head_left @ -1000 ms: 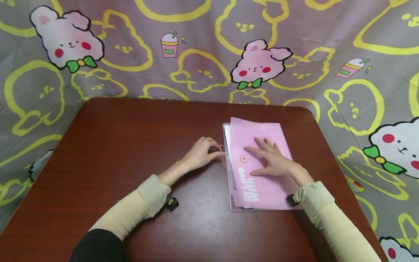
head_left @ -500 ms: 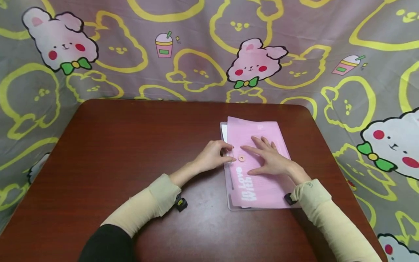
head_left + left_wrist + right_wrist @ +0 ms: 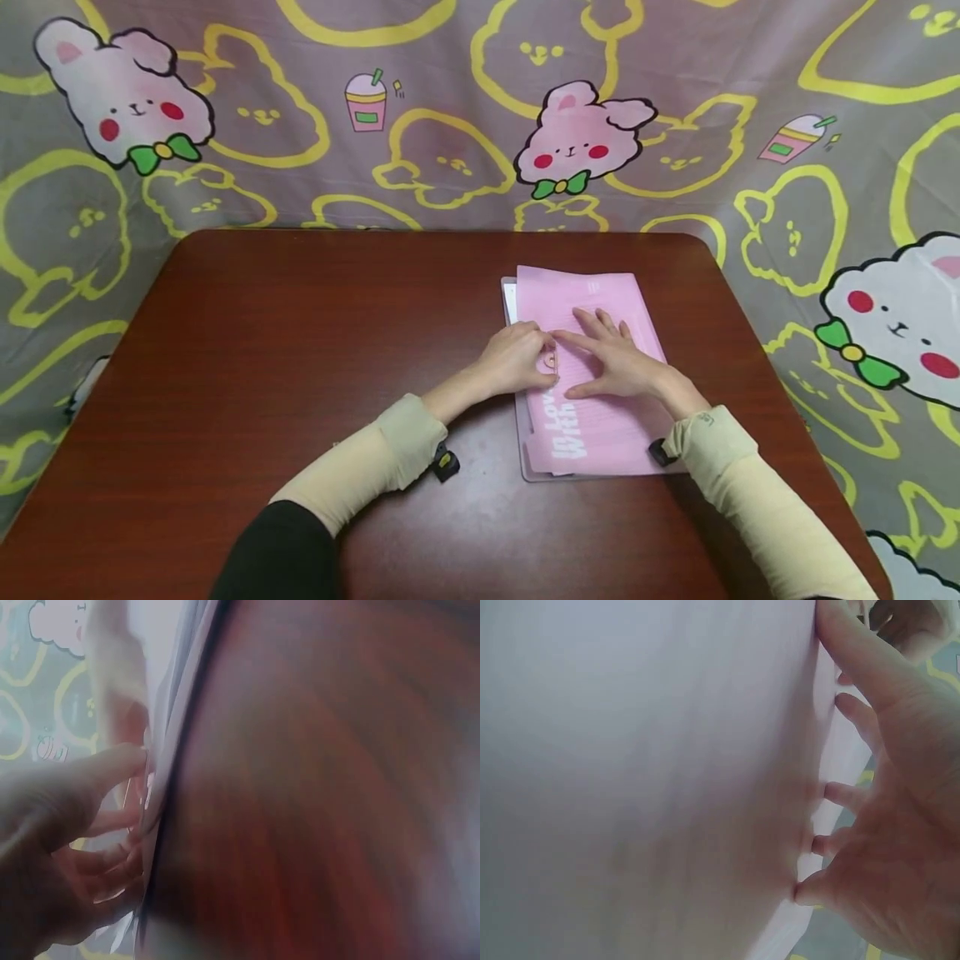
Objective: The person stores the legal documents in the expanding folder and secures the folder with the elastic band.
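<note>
A pink document folder [image 3: 615, 433] with white lettering lies on the right half of the table, its flap folded over. My left hand [image 3: 516, 360] pinches a thin elastic cord [image 3: 557, 367] between thumb and fingers, stretched to the round button [image 3: 551, 361] on the flap. In the left wrist view, those fingers [image 3: 112, 855] bend at the folder's edge [image 3: 174, 697]. My right hand [image 3: 626, 368] presses on the flap with its fingers spread, close beside the left fingertips. The right wrist view has its fingertips down on the pink surface [image 3: 630, 750].
White paper [image 3: 511, 302] shows at the folder's left side, under the flap. The dark red-brown wooden table [image 3: 315, 333] extends to the left. Behind it hangs a curtain [image 3: 450, 50] printed with rabbits and cups. Small black cameras [image 3: 446, 463] sit at both wrists.
My left hand has moved right from beside the folder onto its flap, drawing the elastic cord to the button. My right hand has stayed in place on the folder.
</note>
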A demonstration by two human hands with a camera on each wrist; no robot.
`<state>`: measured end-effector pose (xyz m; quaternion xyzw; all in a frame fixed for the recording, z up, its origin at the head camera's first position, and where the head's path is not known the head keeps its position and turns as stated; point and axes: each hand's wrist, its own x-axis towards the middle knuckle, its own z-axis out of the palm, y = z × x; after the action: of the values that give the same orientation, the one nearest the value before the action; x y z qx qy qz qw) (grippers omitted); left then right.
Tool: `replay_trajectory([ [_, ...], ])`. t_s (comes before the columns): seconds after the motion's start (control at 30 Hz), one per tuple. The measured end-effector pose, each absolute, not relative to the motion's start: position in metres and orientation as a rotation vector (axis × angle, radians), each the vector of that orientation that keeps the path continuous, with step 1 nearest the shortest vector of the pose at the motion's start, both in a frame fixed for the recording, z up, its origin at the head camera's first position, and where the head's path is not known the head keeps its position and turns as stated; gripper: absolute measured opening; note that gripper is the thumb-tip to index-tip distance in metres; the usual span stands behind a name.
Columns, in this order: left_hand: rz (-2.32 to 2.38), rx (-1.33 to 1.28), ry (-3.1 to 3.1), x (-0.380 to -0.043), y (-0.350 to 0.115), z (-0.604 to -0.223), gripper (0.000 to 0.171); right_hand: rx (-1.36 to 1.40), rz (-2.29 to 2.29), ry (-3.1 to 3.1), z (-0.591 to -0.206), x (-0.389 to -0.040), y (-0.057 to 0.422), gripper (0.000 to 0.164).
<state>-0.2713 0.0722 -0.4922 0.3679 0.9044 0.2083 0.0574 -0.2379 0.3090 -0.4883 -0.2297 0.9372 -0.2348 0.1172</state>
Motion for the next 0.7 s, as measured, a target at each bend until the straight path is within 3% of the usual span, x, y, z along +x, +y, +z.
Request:
replay_trajectory([
  [0.37,0.488,1.101,2.765,-0.268,0.090,-0.487,0.045,-0.602,-0.657,2.705,-0.477,-0.232,0.308,0.096],
  [0.57,0.480,1.007,2.748,-0.272,0.103,-0.493,0.051,-0.608,-0.668,2.707,-0.476,-0.234,0.314,0.098],
  [0.7,0.660,0.956,2.719,-0.280,0.095,-0.497,0.040,-0.599,-0.667,2.707,-0.478,-0.236,0.315,0.099],
])
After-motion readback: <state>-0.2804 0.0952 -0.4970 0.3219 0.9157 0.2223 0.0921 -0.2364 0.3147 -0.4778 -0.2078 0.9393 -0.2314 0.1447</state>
